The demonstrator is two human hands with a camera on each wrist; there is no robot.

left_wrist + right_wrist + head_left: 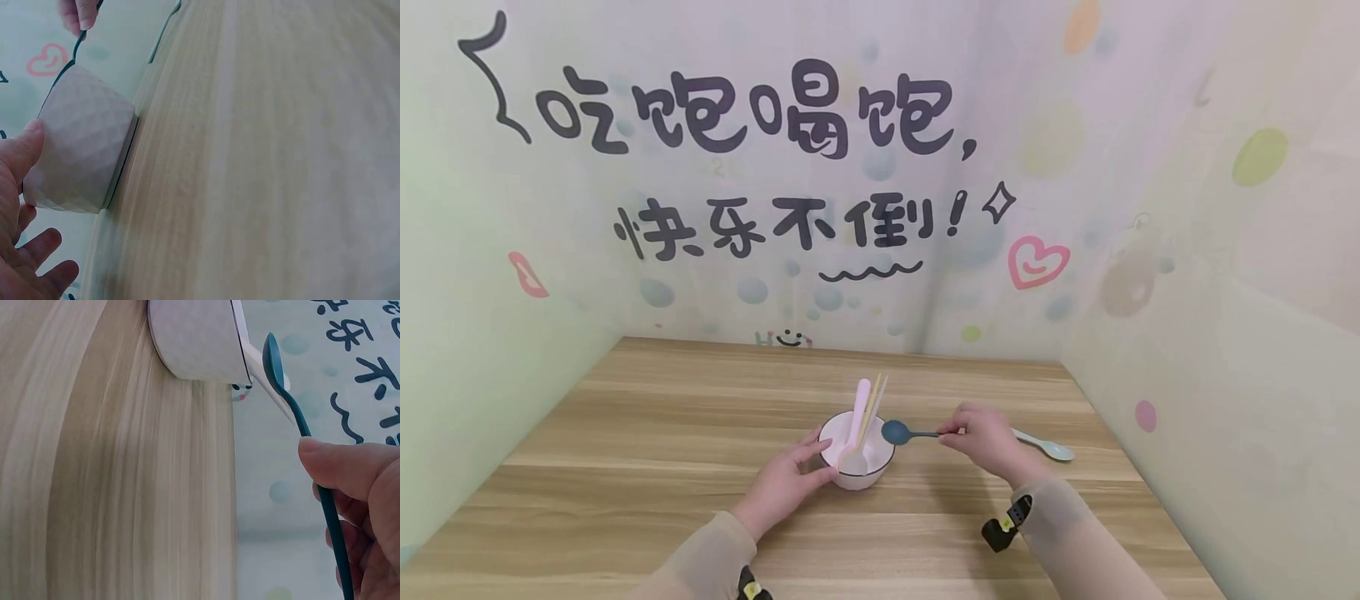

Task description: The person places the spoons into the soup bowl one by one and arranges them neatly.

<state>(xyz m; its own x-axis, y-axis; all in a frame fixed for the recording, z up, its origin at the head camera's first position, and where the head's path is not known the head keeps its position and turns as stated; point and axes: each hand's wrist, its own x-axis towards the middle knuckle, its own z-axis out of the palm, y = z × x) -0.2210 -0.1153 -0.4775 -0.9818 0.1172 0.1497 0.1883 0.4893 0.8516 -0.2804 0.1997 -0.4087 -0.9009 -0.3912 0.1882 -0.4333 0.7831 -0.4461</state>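
A small white bowl (pixel 859 482) with a dark rim stands on the table. My left hand (pixel 786 483) holds it from the left, thumb on the near side and fingers around the left wall; its faceted outside shows in the left wrist view. A pink spoon (pixel 862 398) and a pair of chopsticks (pixel 872 407) lean in the bowl, their upper ends above the far rim. Just right of the bowl, my right hand (pixel 988 442) pinches a dark teal spoon (pixel 272 365) by its handle. The head of this spoon overlaps the bowl's right rim in the head view.
A pale green spoon (pixel 1057 452) lies on the wooden table (pixel 700 392) to the right, its handle partly behind my right hand. Walls with printed writing and coloured spots border the table at the back and both sides.
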